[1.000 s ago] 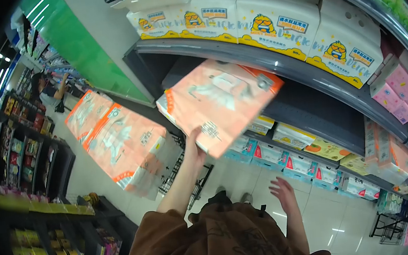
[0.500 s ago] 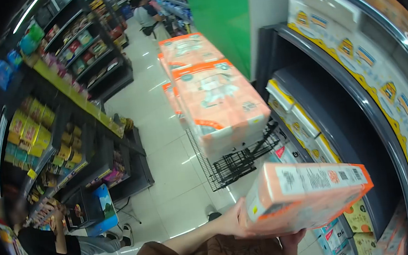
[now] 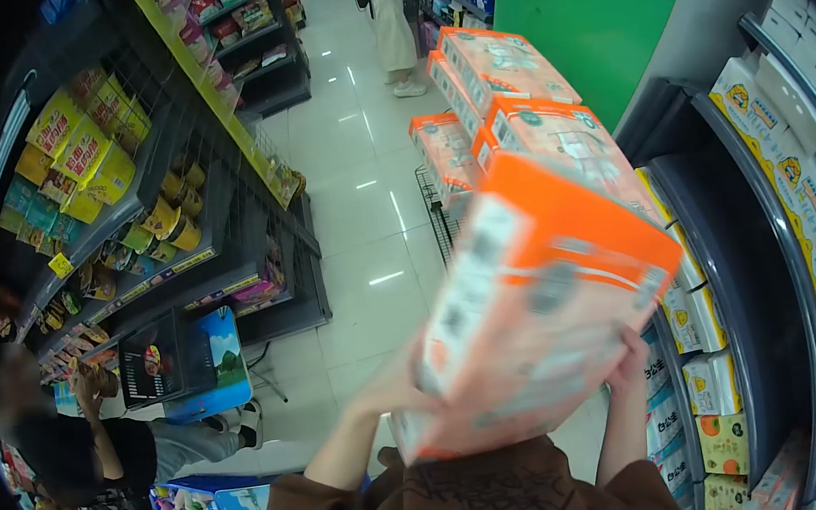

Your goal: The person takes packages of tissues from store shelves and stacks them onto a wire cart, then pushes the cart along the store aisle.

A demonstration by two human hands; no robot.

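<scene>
A large peach-and-white tissue pack [image 3: 544, 300] with an orange end is held up in front of my chest, tilted and smeared by motion. On its left side my left hand [image 3: 404, 381] presses against it, the fingers partly hidden behind the pack. Along its right edge my right hand [image 3: 629, 359] grips it with bent fingers. Just beyond is a stack of similar tissue packs [image 3: 571, 141], piled in a black wire cart [image 3: 437, 216]; the held pack overlaps the stack in view.
To the right stand curved dark shelves [image 3: 731, 258] with white and yellow packs. On the left are shelves of yellow tubs [image 3: 79, 146]. A person [image 3: 97, 442] stands at lower left by a small table [image 3: 219, 362]; another person [image 3: 393, 30] is up the aisle. A green panel [image 3: 593, 22] rises behind the cart.
The tissue pack has swung from lying flat at lower right to a raised, tilted position before the stack. Both hands moved with it. My view has shifted, bringing the right hand into sight.
</scene>
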